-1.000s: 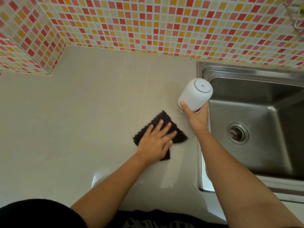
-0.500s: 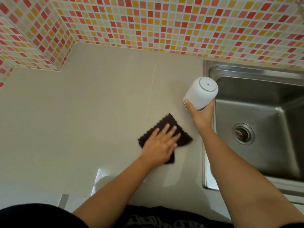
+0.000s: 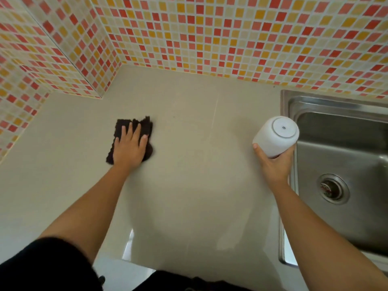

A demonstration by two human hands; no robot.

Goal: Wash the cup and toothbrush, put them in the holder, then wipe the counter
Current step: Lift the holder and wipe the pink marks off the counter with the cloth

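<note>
**Wiping the counter with the cup held aloft**

We see the pale beige stone counter [image 3: 189, 164] running from the mosaic-tiled wall [image 3: 210, 34] at its back edge to the stainless steel sink [image 3: 340, 164] at its right edge. Our left hand [image 3: 129, 148] lies palm down toward the counter's back left corner, fingers spread apart and pressed flat on the dark brown ragged-edged cloth [image 3: 147, 127]. The cloth is soft and limp, so we judge it moves best under a flat palm rather than a pinch, and may bunch if pushed fast.

Our right hand [image 3: 273, 162] is raised over the counter's right edge, just beside the sink, fingers wrapped round the smooth white cylindrical cup [image 3: 275, 136], which is tipped with its base toward us. It looks light and rigid; if wet, it could be slippery, so a grip round the body seems wise. No holder or toothbrush is in view.
</note>
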